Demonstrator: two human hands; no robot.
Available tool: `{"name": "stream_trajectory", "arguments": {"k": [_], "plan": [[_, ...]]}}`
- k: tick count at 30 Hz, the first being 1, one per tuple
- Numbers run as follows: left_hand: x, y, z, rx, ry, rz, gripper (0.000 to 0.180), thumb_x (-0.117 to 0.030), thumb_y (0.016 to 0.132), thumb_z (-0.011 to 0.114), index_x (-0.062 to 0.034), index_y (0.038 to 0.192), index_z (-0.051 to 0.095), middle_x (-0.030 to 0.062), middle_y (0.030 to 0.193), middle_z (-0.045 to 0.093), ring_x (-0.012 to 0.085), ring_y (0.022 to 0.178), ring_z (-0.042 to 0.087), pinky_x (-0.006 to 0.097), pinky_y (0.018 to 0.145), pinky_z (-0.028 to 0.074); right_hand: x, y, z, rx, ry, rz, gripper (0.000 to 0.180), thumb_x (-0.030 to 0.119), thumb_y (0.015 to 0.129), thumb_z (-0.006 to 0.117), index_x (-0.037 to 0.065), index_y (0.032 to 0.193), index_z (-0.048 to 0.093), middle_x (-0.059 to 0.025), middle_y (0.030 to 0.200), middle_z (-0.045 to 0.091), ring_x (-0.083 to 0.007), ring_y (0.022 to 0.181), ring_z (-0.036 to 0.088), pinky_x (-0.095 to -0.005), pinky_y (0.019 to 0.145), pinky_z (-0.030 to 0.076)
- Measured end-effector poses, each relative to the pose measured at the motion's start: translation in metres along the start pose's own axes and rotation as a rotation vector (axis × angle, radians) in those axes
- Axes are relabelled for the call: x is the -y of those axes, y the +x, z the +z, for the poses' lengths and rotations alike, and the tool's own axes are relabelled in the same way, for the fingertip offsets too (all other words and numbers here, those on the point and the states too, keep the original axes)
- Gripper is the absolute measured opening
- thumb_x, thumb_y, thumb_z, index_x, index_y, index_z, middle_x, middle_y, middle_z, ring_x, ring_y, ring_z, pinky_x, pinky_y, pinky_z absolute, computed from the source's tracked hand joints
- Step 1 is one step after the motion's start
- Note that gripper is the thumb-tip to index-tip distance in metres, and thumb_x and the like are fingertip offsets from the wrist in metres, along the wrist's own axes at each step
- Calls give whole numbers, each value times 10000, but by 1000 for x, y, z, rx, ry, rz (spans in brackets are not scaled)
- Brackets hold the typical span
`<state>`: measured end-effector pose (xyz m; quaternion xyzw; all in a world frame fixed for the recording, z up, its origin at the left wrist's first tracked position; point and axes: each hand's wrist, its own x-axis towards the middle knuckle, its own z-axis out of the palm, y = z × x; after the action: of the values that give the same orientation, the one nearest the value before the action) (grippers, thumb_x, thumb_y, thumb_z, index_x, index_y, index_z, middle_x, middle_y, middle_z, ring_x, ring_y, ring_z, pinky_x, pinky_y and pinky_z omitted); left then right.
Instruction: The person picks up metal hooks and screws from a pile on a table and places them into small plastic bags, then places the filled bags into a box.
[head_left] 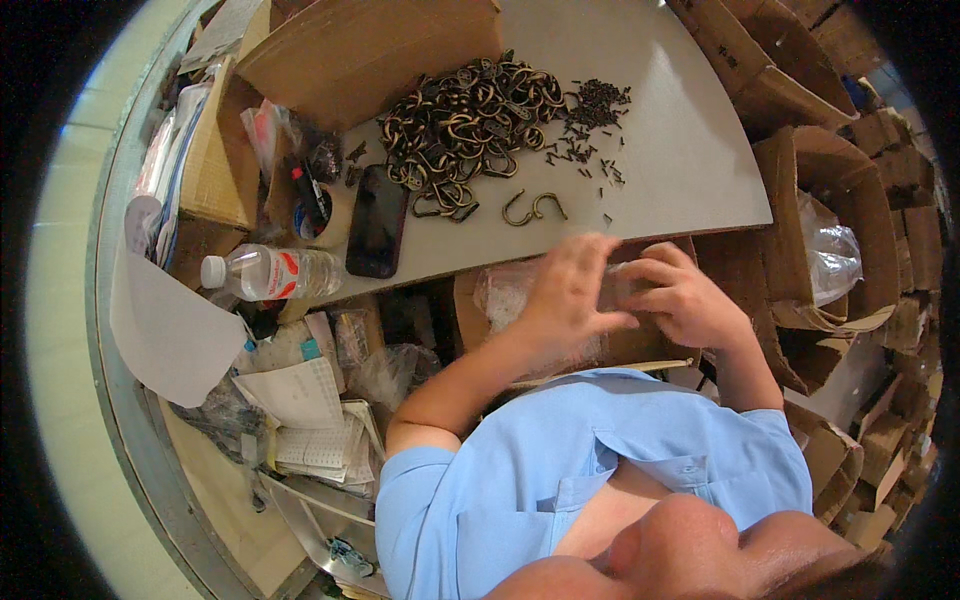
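My left hand (572, 298) hovers at the table's near edge above an open cardboard box (655, 345) with clear plastic in it. Its fingers stretch toward the table and the thumb stands apart; the fingertips are slightly blurred. Beside it, my right hand (685, 298) has its fingers bent and spread, with no held thing visible. Just beyond my hands, two bronze-coloured metal hooks (535, 207) lie on the table. A heap of similar bronze hooks and rings (465, 125) is farther back, with a scatter of small dark screws or pins (597, 105) to its right.
On the left are a black phone (377, 222), a clear water bottle (272, 273), a tape roll (328, 215) with a red-and-black marker (311, 195), and papers (315, 410). A cardboard box (835, 230) holding plastic stands right of the table (690, 165); more boxes crowd behind it.
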<state>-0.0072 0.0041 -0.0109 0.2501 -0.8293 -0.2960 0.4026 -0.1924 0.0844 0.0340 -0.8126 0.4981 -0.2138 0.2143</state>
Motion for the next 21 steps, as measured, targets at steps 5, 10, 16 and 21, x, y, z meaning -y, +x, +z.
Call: {"name": "stream_trajectory", "arguments": {"k": [5,10,16,21], "plan": [[13,-13,22,296,-445,-517,317,-189,691,757,-13,883,577,101,758,606,219,720,599,300,660,476,-25,35,-5,43,264,158,297,-4,660,610,45,948,661,-128,997,603,-304,972,553,-397,873,440],[38,-25,65,518,-763,-694,385,-235,658,810,-24,876,572,31,731,599,108,688,534,277,633,452,-83,72,8,-302,2,324,259,34,765,616,45,1023,637,-139,1009,594,-312,927,579,-370,785,483],[58,-34,90,578,-788,-747,391,-246,655,816,-34,880,575,30,740,602,110,688,531,256,630,427,-107,70,18,-340,-163,233,212,51,780,621,52,990,652,-137,997,607,-316,880,602,-373,762,498],[59,-33,94,523,-790,-810,332,-150,673,792,-18,893,581,42,821,595,135,773,560,276,721,463,-103,54,22,-379,-197,299,163,43,769,602,67,911,679,-126,952,627,-329,858,614,-380,776,509]]}}
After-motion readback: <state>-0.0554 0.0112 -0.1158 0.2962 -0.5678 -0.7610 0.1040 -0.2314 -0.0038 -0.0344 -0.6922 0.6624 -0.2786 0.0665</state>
